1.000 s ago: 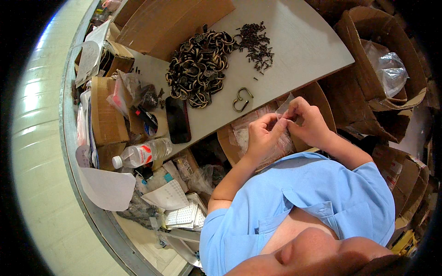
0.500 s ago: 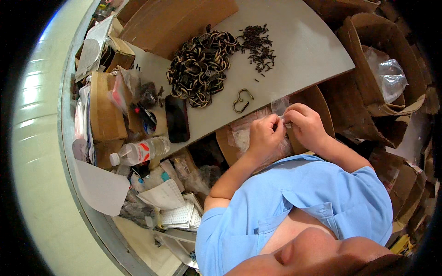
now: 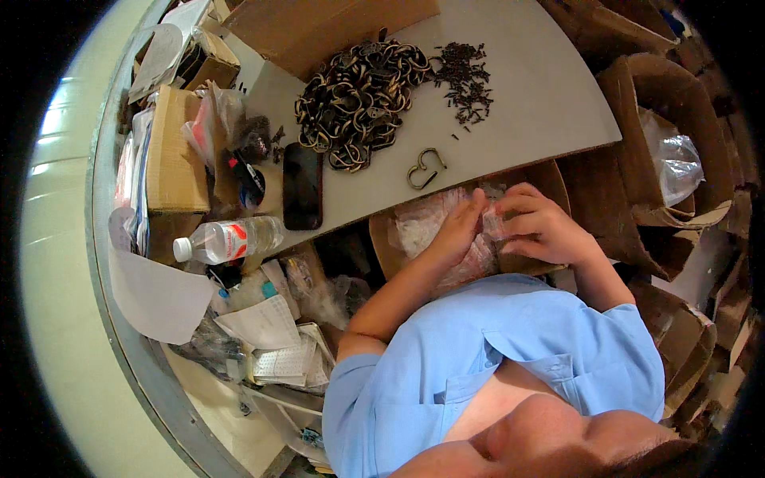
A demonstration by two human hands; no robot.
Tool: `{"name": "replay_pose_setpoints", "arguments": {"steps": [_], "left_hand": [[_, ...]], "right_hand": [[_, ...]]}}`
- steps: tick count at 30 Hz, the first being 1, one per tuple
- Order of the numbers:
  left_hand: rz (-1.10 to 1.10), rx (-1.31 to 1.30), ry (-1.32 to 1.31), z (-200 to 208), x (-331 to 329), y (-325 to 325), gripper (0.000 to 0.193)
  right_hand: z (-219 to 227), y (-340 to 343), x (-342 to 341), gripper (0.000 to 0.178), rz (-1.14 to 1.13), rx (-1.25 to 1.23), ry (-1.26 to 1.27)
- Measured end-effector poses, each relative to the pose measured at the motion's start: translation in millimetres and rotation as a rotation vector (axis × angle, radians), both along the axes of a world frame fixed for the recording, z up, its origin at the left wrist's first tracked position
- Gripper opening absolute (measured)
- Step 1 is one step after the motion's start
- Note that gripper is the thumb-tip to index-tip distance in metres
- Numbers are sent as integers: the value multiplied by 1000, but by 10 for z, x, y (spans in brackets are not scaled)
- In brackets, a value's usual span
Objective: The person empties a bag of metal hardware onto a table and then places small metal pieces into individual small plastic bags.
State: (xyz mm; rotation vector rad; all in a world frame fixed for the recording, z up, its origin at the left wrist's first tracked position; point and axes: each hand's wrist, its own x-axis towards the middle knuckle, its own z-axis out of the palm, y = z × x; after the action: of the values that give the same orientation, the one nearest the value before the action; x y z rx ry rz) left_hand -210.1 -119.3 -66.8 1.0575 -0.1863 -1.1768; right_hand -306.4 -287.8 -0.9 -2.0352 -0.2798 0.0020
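Observation:
My left hand [image 3: 464, 227] is held on edge with its fingers stretched out and its palm turned inward. Facing it, my right hand [image 3: 540, 225] has bent fingers on a small clear plastic bag [image 3: 492, 226] between the two hands; its thumb is mostly hidden. Below them, an open cardboard box [image 3: 382, 240] holds a heap of clear and pinkish plastic bags [image 3: 417, 229]. Just beyond my hands, a bronze heart-shaped metal clasp [image 3: 412, 177] lies by itself near the table edge.
On the grey table [image 3: 542, 103] lie a pile of bronze metal clasps [image 3: 351, 103], many small dark screw-like pieces [image 3: 466, 80] and a black phone [image 3: 303, 187]. A water bottle [image 3: 231, 241] lies at left, near papers [image 3: 263, 323]. Cardboard boxes [image 3: 621, 88] crowd the right side.
My hands were pinched together at the bag; now they are farther apart and lower. My left fingers have straightened and my right fingers have spread. The whole view has shifted slightly.

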Motion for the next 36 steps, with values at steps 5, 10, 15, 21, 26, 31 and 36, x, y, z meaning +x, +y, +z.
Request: {"name": "replay_pose_setpoints", "arguments": {"steps": [5, 10, 15, 21, 26, 31, 36], "left_hand": [[97, 163, -74, -84, 246, 148, 40], [31, 351, -627, 157, 286, 178, 38], [327, 191, -1630, 398, 18, -2, 38], [-82, 366, -838, 144, 89, 28, 40], [-104, 237, -741, -66, 49, -78, 41], [-126, 252, -672, -180, 42, -122, 41], [-186, 246, -586, -395, 85, -226, 41]], "right_hand": [[161, -90, -4, 33, 54, -217, -90], [195, -184, 33, 35, -54, -466, -90], [94, -5, 248, 28, 143, -389, -41], [-186, -265, 787, 18, -336, -237, 9], [-398, -329, 1129, 24, -660, -587, -231], [-475, -318, 1202, 21, -700, -685, -279], [-549, -359, 1125, 16, -697, -643, -280]]}}
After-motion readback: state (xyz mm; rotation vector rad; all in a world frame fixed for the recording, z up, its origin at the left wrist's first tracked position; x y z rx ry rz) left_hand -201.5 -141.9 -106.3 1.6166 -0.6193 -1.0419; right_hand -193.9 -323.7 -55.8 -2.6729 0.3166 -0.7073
